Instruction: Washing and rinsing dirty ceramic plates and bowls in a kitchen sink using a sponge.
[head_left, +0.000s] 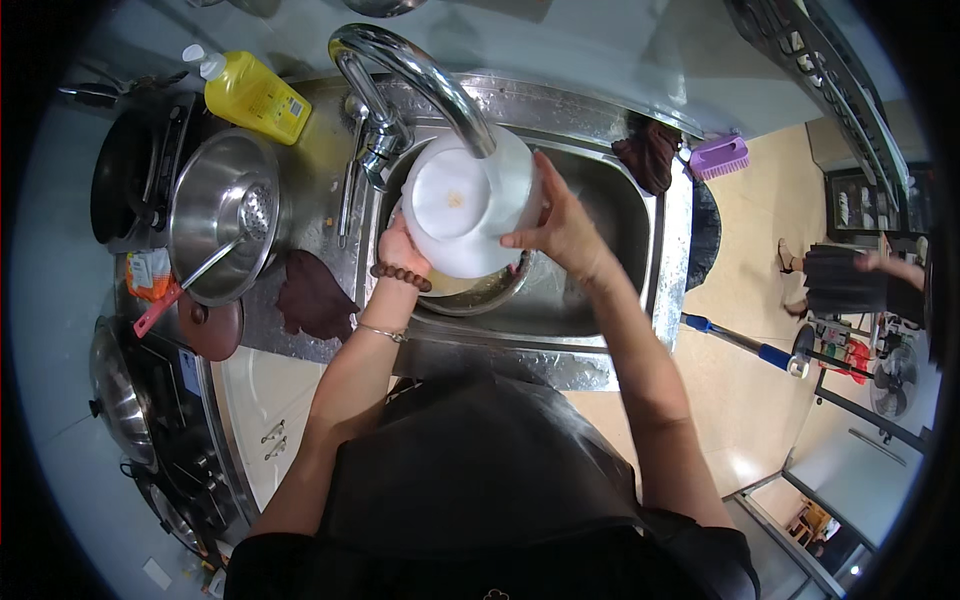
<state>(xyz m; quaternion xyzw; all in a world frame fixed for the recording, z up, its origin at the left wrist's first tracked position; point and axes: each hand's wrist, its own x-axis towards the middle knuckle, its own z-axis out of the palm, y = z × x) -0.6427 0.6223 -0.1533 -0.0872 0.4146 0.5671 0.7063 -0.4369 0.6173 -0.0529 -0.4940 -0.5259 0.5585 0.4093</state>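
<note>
A white bowl (450, 193) is held with its base turned up towards me, under the spout of a chrome faucet (420, 67). My left hand (403, 247) grips its lower left side, the fingers mostly hidden behind it. On the right side, my right hand (559, 225) holds the wall with thumb and fingers spread. Below the bowl, a round metal basin (480, 301) sits in the stainless steel sink (615, 217). Its contents are mostly hidden by the bowl. Whether water runs from the spout I cannot tell.
Left on the counter are a yellow pump bottle (255, 96), a steel bowl (214, 187) with a slotted ladle (256, 210), and a dark cloth (315, 296). A second cloth (651, 156) and a purple brush (718, 157) lie at the sink's right edge. A person (847, 281) stands farther right.
</note>
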